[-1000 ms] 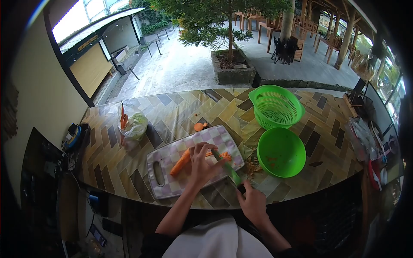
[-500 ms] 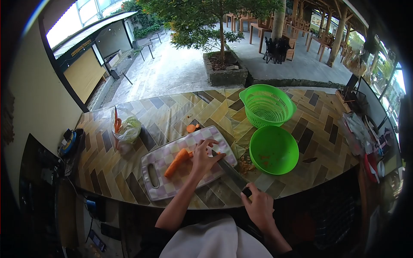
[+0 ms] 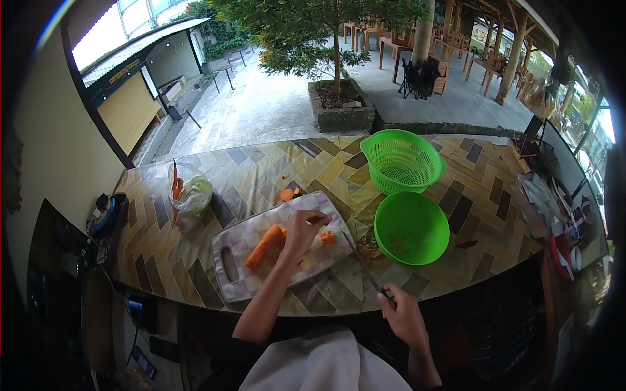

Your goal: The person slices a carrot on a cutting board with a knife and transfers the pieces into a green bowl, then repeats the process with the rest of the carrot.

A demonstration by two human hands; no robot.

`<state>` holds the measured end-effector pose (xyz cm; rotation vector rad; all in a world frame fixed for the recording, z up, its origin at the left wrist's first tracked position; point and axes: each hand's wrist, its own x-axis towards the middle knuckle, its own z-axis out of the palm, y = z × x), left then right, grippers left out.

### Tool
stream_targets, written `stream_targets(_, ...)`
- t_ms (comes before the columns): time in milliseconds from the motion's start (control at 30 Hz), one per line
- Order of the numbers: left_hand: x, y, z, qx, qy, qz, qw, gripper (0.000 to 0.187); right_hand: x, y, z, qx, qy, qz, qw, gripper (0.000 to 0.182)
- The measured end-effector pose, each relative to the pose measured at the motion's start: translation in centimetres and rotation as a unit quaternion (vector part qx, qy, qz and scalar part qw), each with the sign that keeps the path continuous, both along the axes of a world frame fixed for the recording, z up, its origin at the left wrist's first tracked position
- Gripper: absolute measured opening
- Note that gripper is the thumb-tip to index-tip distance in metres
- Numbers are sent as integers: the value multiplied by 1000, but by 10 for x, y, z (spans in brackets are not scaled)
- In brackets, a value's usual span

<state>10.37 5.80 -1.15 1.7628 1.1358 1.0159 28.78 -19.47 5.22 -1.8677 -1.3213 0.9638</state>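
A checkered pink-and-white cutting board (image 3: 225,242) lies on the tiled table. On it rests a thick peeled carrot (image 3: 264,247), and at the board's right side is a small heap of cut carrot pieces (image 3: 328,238). My left hand (image 3: 304,231) hovers over the board between the carrot and the pieces, fingers bent together; whatever they may pinch is hidden. My right hand (image 3: 403,315) grips a knife (image 3: 366,268) by its handle near the table's front edge. Its blade points up and left, along the board's right edge. Carrot slices (image 3: 287,194) sit just beyond the board.
Right of the board stands a green bowl (image 3: 424,236) with orange scraps inside, and behind it a green colander (image 3: 407,163). Peelings (image 3: 370,250) lie between board and bowl. At left is a plastic bag (image 3: 195,197) of vegetables. Plastic packets (image 3: 538,202) crowd the right side.
My left hand has closed its fingers and moved slightly off the cut pieces, which now show. My right hand has shifted a little right and down, drawing the knife off the board's cutting area.
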Motion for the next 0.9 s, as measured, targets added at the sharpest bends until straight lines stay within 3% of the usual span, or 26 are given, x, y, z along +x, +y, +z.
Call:
stream_targets(167, -14, -30, 17, 22, 19, 12, 1000, 25, 2, 16, -21, -10, 182, -42, 982, 22)
stream_targets(267, -23, -47, 8, 42, 60, 15, 997, 32, -1, 27, -42, -20, 235, -38, 971, 21)
stream_targets(467, -19, -59, -5, 83, 105, 41, 990, 38, -8, 44, -56, -22, 205, -10, 979, 22)
stream_targets(900, -9, -42, -15, 66, 97, 24, 993, 23, 1, 66, -50, -52, 173, 34, 983, 27)
